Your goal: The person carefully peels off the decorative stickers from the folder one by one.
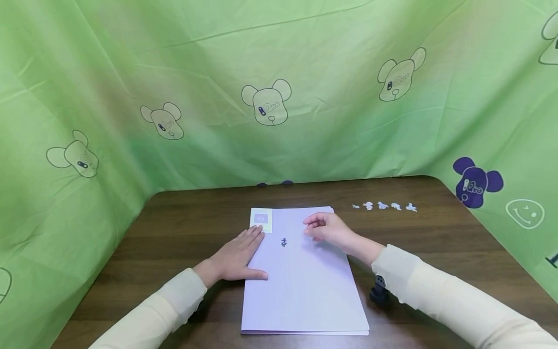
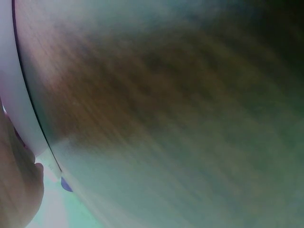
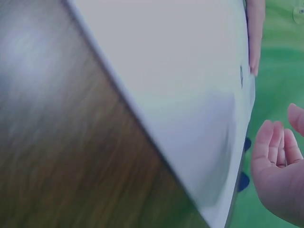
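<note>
Lavender paper (image 1: 301, 281), a thin stack of smooth, matte, rectangular sheets with crisp straight edges, lies flat on the middle of a dark brown wood-grain table (image 1: 436, 252). On its far left corner sits a small pale yellow-green card (image 1: 261, 220) with a lavender square printed in its middle. A tiny dark purple cut-out (image 1: 284, 242), ragged and flower-like in outline, rests on the sheet between the two hands.

The left hand (image 1: 237, 259) lies palm down with straight fingers pressed flat on the left margin of the paper, fingertips just short of the card, thumb stretched along the sheet. The right hand (image 1: 329, 229) hovers over the upper right part of the stack, fingers loosely curled toward the thumb; in the right wrist view the palm (image 3: 278, 175) shows nothing in it. Both arms wear soft cream sleeves (image 1: 440, 291).

A row of five small white paper shapes (image 1: 383, 206), irregular and petal-like, lies on the bare wood well to the right of the stack, near the far edge. A small black object (image 1: 378, 289) stands on the table beside the right wrist. Wrinkled green cloth (image 1: 279, 72) printed with outlined bear heads, one of them solid purple (image 1: 476, 182), hangs round the table on three sides
</note>
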{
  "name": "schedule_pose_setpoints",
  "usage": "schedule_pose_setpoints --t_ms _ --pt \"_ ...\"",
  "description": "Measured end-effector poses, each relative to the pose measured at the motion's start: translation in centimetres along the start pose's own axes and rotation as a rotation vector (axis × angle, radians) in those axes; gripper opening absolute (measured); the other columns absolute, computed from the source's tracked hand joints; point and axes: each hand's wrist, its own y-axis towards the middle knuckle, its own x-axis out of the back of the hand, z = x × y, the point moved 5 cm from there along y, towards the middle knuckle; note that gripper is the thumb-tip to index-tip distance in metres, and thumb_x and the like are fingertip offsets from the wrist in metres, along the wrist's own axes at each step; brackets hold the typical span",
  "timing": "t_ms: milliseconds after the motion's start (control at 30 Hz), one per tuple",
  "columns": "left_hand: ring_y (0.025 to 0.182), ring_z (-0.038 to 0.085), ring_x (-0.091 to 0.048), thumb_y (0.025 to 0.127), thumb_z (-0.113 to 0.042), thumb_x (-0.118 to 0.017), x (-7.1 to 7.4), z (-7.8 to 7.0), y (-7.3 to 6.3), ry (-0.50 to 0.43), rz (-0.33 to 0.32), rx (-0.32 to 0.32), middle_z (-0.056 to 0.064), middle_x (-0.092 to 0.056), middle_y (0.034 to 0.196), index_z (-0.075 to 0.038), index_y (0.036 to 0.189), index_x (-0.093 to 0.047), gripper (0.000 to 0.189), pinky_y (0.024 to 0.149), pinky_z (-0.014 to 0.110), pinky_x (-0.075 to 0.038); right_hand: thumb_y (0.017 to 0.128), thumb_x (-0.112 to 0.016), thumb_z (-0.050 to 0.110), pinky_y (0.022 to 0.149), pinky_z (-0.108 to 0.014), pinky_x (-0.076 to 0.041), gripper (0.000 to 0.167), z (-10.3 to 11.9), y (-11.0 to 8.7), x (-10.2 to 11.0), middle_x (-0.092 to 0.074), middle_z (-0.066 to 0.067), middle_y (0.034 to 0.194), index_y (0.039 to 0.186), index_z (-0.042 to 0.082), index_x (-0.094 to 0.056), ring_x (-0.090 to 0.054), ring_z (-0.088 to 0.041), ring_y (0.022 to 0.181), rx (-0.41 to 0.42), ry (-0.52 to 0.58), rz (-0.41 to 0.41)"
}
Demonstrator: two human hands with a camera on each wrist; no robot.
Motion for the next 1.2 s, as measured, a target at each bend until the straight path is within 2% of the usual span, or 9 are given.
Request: schedule_pose_setpoints --t_ms 200,467,733,933,1200 --pt "0.148 0.022 -0.005 0.079 -0.086 -0.034 0.0 -0.1 0.0 -0.001 -0.004 0.002 0.009 -0.008 0.162 -0.006 0.156 -0.015 0.113 0.116 0.038 -0.013 0.085 -0.071 0.004 0.073 -0.032 -0.054 0.036 0.5 0.3 -1.8 -0.064 -0.01 0.094 0.114 -0.012 -0.059 -0.061 -0.014 0.079 0.001 -0.013 0.018" --pt "0.148 0.021 -0.001 0.078 -0.088 -0.031 -0.1 0.0 0.1 0.004 0.011 0.006 0.009 -0.005 0.162 -0.006 0.156 -0.012 0.114 0.116 0.037 -0.01 0.083 -0.073 0.005 0.07 -0.033 -0.055 0.035 0.5 1.0 -3.8 -0.062 -0.021 0.108 0.113 -0.009 -0.062 -0.062 -0.014 0.078 -0.015 -0.038 0.037" --pt "0.147 0.021 -0.001 0.078 -0.088 -0.032 -0.3 0.1 0.2 -0.001 0.008 0.0 0.009 -0.005 0.162 -0.005 0.156 -0.012 0.115 0.116 0.037 -0.009 0.08 -0.075 0.003 0.066 -0.028 -0.052 0.03 0.2 1.7 -4.7 -0.064 -0.01 0.096 0.107 -0.007 -0.064 -0.058 -0.015 0.076 0.004 -0.114 0.089" --pt "0.148 0.022 -0.002 0.079 -0.087 -0.034 -0.1 -0.1 0.3 -0.003 0.012 -0.006 0.01 -0.006 0.162 -0.005 0.156 -0.013 0.114 0.116 0.037 -0.01 0.077 -0.077 0.0 0.062 -0.024 -0.049 0.028 -0.4 2.2 -4.9 -0.061 -0.007 0.089 0.102 -0.004 -0.066 -0.055 -0.014 0.074 0.022 -0.182 0.097" --pt "0.147 0.021 -0.001 0.079 -0.087 -0.033 0.1 0.0 0.1 -0.001 0.017 0.001 0.009 -0.006 0.162 -0.005 0.156 -0.012 0.114 0.116 0.036 -0.01 0.074 -0.081 0.001 0.068 -0.024 -0.045 0.027 -0.5 2.2 -5.1 -0.058 -0.002 0.082 0.099 0.001 -0.07 -0.052 -0.013 0.073 0.071 -0.278 0.088"
